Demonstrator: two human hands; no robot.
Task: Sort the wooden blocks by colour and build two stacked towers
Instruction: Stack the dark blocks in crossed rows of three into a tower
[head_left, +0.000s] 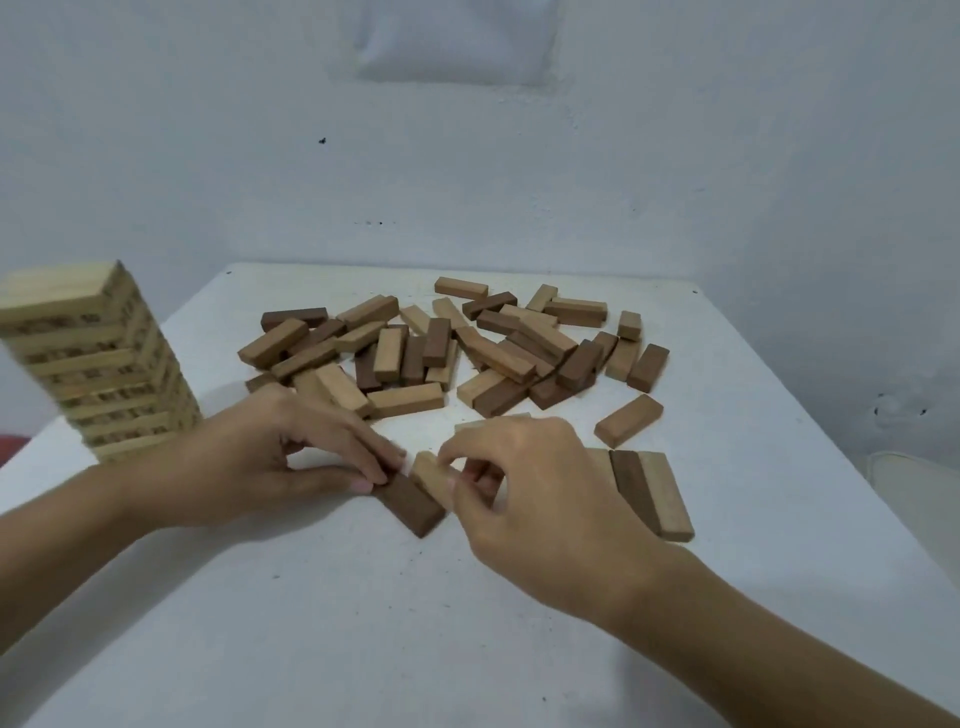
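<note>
Head view shows a dark block (413, 506) lying flat on the near middle of the white table (311, 623), with a light block (432, 475) tilted against its right edge. The left hand (291, 457) pinches the dark block's far end between thumb and fingertips. The right hand (530, 488) pinches the light block near its lower end. Both pieces look like stiff, light, smooth wood (no give, little friction on the faces), so I judge the long side faces to be the surest hold. Just to the right, partly hidden by the right hand, a row of blocks (649, 493) lies side by side, dark between light. A stray block (628, 420) lies just beyond it. Farther back the loose pile (441, 353) mixes both colours. A tall pale tower (104, 364) stands at the table's left edge.
</note>
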